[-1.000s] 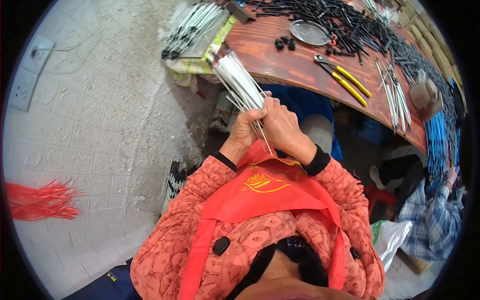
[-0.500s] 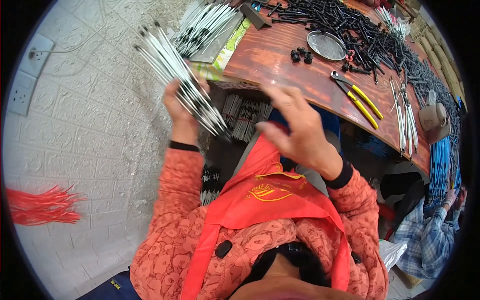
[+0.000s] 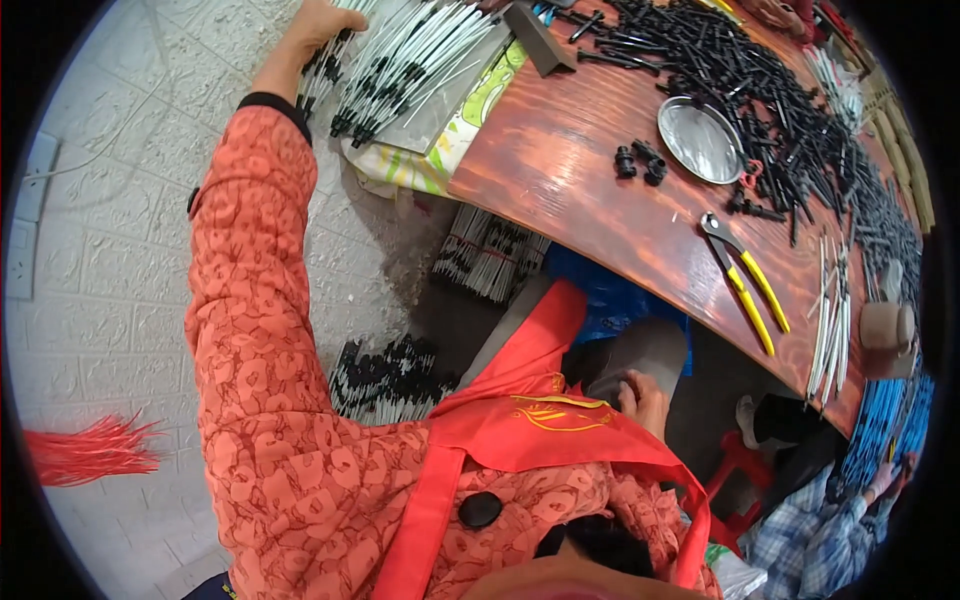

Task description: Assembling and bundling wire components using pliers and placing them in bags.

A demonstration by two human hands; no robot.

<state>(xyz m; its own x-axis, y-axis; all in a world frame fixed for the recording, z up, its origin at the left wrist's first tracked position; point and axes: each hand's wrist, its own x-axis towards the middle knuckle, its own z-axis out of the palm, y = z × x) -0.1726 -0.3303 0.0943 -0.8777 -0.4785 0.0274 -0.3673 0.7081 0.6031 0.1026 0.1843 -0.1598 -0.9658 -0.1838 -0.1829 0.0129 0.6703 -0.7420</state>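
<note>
My left hand point(image 3: 322, 24) reaches out to the far left, its fingers closed over a bundle of thin white rods with black ends point(image 3: 326, 72). Beside it lies a larger pile of the same rods point(image 3: 408, 70), on a board over a green-and-white patterned cloth point(image 3: 400, 168). Low in front of my body, my right hand point(image 3: 645, 402) rests by my grey-trousered knee at the apron's edge. Its fingers are curled and nothing shows in them; the apron partly covers this hand.
The brown wooden table point(image 3: 560, 190) holds yellow-handled pliers point(image 3: 745, 285), a round metal dish point(image 3: 700, 140) and heaped black plastic parts point(image 3: 690, 60). More rod bundles lie below, left of my legs point(image 3: 385, 380) and under the table point(image 3: 490, 250). A co-worker's plaid sleeve point(image 3: 815, 540) shows at lower right.
My left hand has carried the rod bundle away from me to the pile at far left. My right hand has dropped from above the table's edge to my knee.
</note>
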